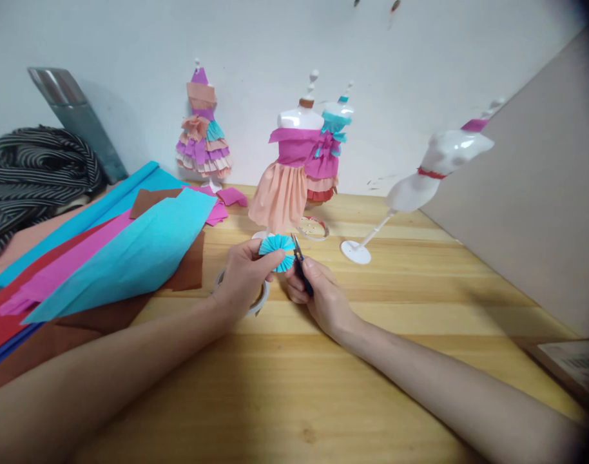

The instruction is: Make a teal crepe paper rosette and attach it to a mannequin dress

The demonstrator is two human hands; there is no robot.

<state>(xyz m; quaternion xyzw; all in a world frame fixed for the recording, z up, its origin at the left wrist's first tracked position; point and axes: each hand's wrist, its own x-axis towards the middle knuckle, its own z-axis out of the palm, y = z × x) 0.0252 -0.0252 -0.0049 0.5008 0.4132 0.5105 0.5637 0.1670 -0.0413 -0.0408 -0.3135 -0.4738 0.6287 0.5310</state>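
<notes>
My left hand (241, 274) pinches a round, pleated turquoise paper rosette (278, 245) between thumb and fingers, just above the table. Wrapped around a small pair of dark-handled snips (303, 276) is my right hand (326, 296). The tips of the snips point up and meet the rosette's right edge; whether the blades are apart or together I cannot make out. Partly hidden under my left hand lies a roll of tape (260, 301). Right behind the rosette stands a small mannequin in a magenta and peach paper dress (281, 193), its base mostly covered.
Sheets of coloured crepe paper (130, 251) are heaped at the left beside a striped cloth (38, 167) and a bottle (79, 122). Dressed mannequins (203, 129) stand along the wall. A bare white mannequin (415, 190) leans at the right. A clear ring (316, 237) lies behind my hands.
</notes>
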